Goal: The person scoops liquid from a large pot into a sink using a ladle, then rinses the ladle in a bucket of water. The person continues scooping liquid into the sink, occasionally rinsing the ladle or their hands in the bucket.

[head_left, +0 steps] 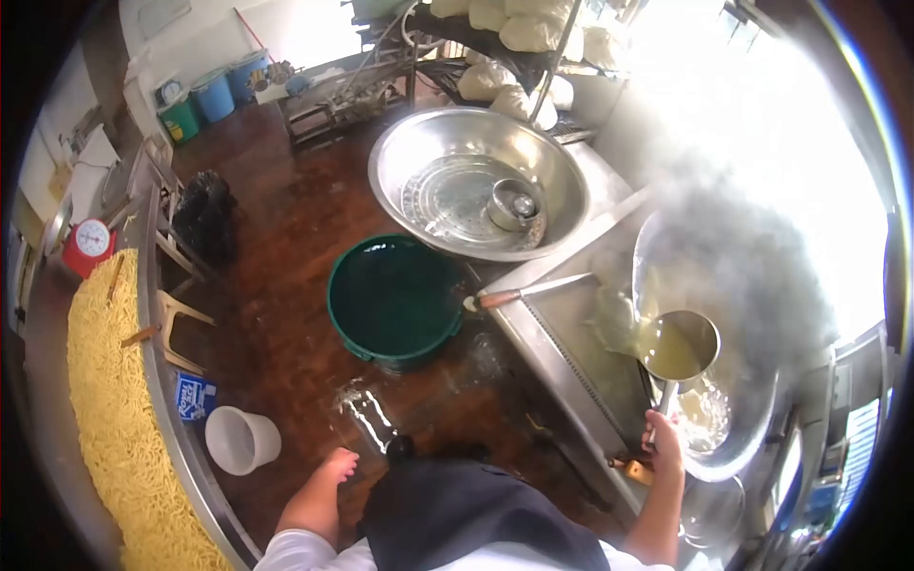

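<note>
My right hand (664, 438) is wrapped round the handle of a large metal ladle (712, 343). Yellowish liquid fills part of its bowl, which is over a wide steaming vat (759, 438). Steam hides much of the vat's far side, and bubbling liquid shows below the ladle. Liquid also seems to spill at the ladle's left edge, though steam blurs it. My left hand (338, 464) hangs low beside my dark apron (457, 519), its fingers curled with nothing visible in them.
A large metal basin (390, 181) holds a smaller metal pot (514, 204). Below it stands a green tub (347, 338) of dark liquid. A knife (533, 289) lies at the steel counter's edge. Yellow noodles (119, 409) cover the left table; a white bucket (243, 441) stands nearby.
</note>
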A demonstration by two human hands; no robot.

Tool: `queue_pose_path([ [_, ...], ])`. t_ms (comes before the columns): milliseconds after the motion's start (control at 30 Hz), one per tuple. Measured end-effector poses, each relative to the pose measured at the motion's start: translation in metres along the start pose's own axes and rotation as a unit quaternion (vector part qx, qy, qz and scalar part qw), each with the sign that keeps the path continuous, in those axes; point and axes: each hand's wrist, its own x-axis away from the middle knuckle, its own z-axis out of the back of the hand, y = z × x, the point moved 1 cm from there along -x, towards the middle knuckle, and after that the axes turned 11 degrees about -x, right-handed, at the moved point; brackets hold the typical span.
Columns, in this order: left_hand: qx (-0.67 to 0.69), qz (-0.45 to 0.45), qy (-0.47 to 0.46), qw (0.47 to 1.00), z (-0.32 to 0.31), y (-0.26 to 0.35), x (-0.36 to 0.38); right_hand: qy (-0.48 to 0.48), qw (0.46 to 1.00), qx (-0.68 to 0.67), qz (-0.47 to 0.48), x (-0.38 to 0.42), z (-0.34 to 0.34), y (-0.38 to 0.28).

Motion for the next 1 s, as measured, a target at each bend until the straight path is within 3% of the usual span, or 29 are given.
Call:
queue_pose_path([
  [200,0.027,0.0,-0.014,1.0,0.014,-0.031,-0.019,0.047,0.995,0.083,0.042,0.007,-0.03,0.002],
  [333,0.015,0.004,-0.013,1.0,0.03,-0.031,-0.016,0.102,0.977,0.141,0.122,-0.004,-0.041,0.014],
  [400,0.02,0.01,0.003,1.0,0.034,-0.032,-0.022,0.131,0.953,0.23,0.145,0.001,-0.043,0.007],
  [433,0.031,0.02,0.017,0.999,0.035,-0.031,-0.027,0.073,0.874,0.41,0.252,-0.048,-0.003,0.047],
  [467,0.013,0.011,0.013,1.0,0.036,-0.028,-0.029,0.151,0.898,0.398,0.111,-0.03,-0.024,0.026],
  [500,0.026,0.003,0.014,1.0,0.038,-0.023,-0.025,0.17,0.848,0.472,0.171,-0.034,-0.02,0.028],
  [533,0.036,-0.006,0.012,0.999,0.038,-0.018,-0.025,0.184,0.862,0.445,0.159,-0.003,-0.036,0.0],
  [600,0.025,-0.013,0.016,0.999,0.034,-0.007,-0.026,0.188,0.841,0.457,0.222,-0.014,-0.026,0.0],
  [700,0.023,-0.003,0.008,1.0,0.023,0.016,-0.018,0.19,0.851,0.46,0.169,-0.02,-0.008,-0.009],
  [867,-0.01,-0.021,0.018,1.0,-0.001,0.058,-0.003,0.244,0.863,0.427,0.114,-0.051,0.083,0.004],
  [933,0.024,-0.044,0.018,0.999,-0.009,0.073,0.012,0.276,0.837,0.453,0.131,-0.078,0.146,0.021],
  [1000,0.022,-0.044,0.026,0.998,-0.016,0.084,0.021,0.287,0.846,0.446,0.052,-0.087,0.202,0.016],
])
